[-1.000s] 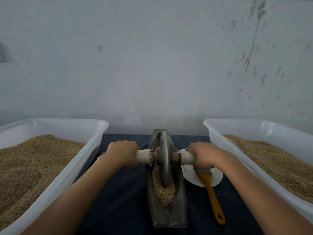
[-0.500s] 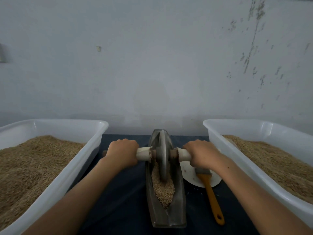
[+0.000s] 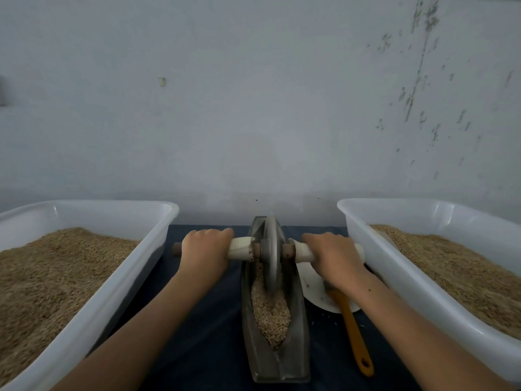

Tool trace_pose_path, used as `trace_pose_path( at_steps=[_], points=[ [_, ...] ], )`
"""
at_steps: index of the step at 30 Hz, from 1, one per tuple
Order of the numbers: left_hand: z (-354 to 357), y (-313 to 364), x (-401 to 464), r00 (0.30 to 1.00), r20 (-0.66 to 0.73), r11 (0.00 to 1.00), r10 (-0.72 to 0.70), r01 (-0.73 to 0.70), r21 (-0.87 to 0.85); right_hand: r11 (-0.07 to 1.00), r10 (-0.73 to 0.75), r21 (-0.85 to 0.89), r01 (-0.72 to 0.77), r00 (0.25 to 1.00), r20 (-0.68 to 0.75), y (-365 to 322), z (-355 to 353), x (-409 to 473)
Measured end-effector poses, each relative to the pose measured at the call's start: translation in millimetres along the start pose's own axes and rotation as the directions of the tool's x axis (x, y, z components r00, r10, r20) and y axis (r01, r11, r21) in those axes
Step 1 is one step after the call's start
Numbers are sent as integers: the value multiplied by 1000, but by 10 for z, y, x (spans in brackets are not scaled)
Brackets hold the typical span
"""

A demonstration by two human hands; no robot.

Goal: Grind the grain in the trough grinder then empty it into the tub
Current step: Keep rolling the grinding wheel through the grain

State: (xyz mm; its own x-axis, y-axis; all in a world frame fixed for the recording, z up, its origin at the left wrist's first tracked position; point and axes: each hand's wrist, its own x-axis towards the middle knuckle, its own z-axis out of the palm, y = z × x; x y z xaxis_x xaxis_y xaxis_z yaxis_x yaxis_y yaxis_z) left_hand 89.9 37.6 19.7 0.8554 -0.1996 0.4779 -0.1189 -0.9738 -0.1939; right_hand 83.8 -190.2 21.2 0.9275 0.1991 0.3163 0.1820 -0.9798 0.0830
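A grey boat-shaped trough grinder point(image 3: 259, 359) lies lengthwise on the dark cloth between my arms. Brown grain point(image 3: 270, 311) fills its groove. The metal grinding wheel point(image 3: 271, 249) stands upright in the far half of the trough, on a wooden axle with white grips. My left hand point(image 3: 204, 249) grips the left handle point(image 3: 239, 248). My right hand point(image 3: 332, 256) grips the right handle point(image 3: 303, 253). A white tub point(image 3: 93, 311) on the left and a white tub point(image 3: 423, 300) on the right each hold a deep layer of grain.
A brush with an orange handle point(image 3: 353, 334) lies on a white plate point(image 3: 315, 292) just right of the trough, partly under my right wrist. A pale wall point(image 3: 253, 108) rises right behind the table. Dark cloth point(image 3: 197, 348) covers the table between the tubs.
Both hands have pushed the wheel away from me along the trough, from its middle toward the far end. More grain shows in the near part of the groove.
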Motion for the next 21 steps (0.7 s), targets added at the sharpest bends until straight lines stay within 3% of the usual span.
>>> trace_pose_path(
  at_steps=[2, 4, 9, 12, 16, 21],
  points=[
    [15, 5, -2, 999, -42, 1000, 13, -13, 0, 1000, -5, 12, 5, 1000, -29, 13, 32, 4],
    [-13, -7, 5, 1000, 10, 1000, 27, -27, -8, 1000, -15, 16, 14, 998, 56, 38, -5, 9],
    [-157, -49, 21, 931, 360, 998, 56, -53, -19, 999, -22, 38, 6, 900, 435, 55, -240, -17],
    [-214, -68, 29, 877, 476, 997, 62, -36, -64, 1000, 3, 11, -10, 852, 523, 32, -321, -26],
    [-163, -53, 32, 919, 391, 999, 39, -21, -49, 1000, 15, -10, -11, 905, 424, 2, -258, 1],
    [-40, -1, 4, 997, 78, 1000, -4, 6, -27, 1000, 18, -16, -17, 997, 70, -18, -58, 9]
  ],
)
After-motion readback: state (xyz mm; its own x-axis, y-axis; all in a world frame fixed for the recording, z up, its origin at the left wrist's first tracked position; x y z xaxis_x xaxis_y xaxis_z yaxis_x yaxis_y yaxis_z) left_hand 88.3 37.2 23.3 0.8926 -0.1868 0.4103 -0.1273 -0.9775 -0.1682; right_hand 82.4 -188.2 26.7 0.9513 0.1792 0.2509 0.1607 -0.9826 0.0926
